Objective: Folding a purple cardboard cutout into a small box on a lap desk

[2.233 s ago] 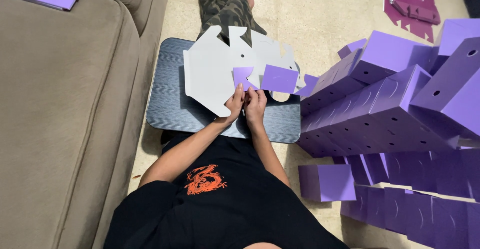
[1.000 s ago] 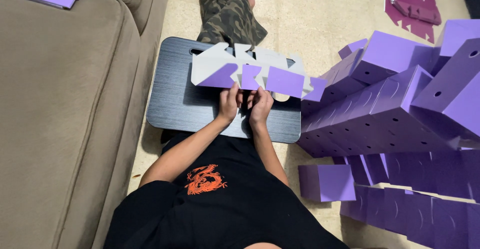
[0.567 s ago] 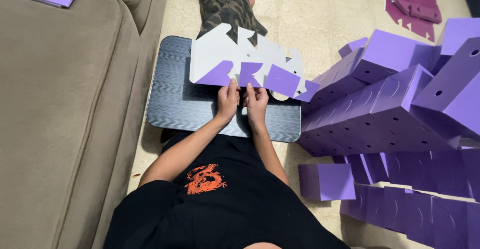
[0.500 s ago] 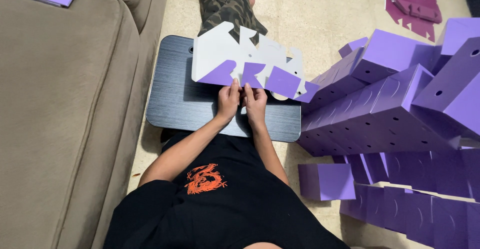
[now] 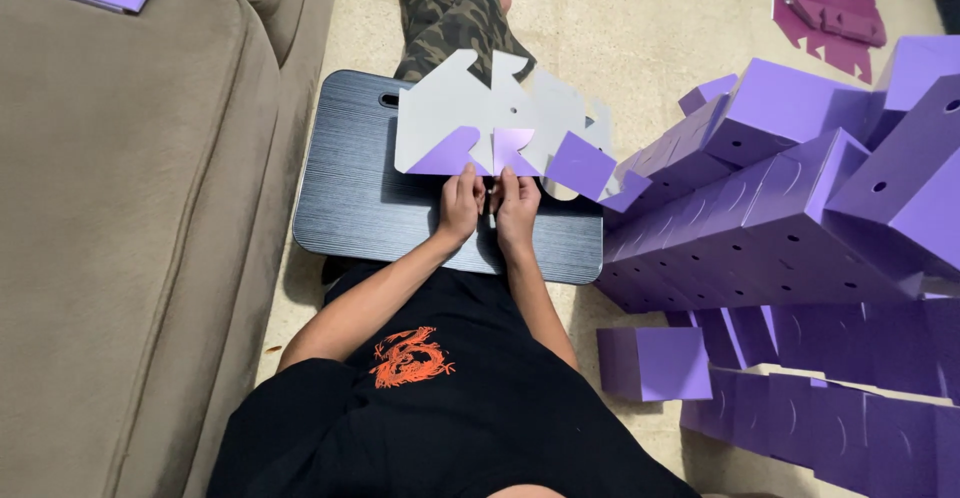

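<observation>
I see a dark lap desk [image 5: 360, 198] on a beige floor, a brown sofa [image 5: 120, 218] at 9 o'clock and folded purple boxes [image 5: 790, 218] stacked at 3 o'clock. The die-cut cardboard blank [image 5: 490, 118], grey side up with purple flaps folded, lies on the desk, long axis 9 to 3 o'clock, notched edge toward 12. My left hand [image 5: 460, 203] and right hand [image 5: 517, 208] pinch its near edge, fingers together. Half a second ago it stood tilted higher.
</observation>
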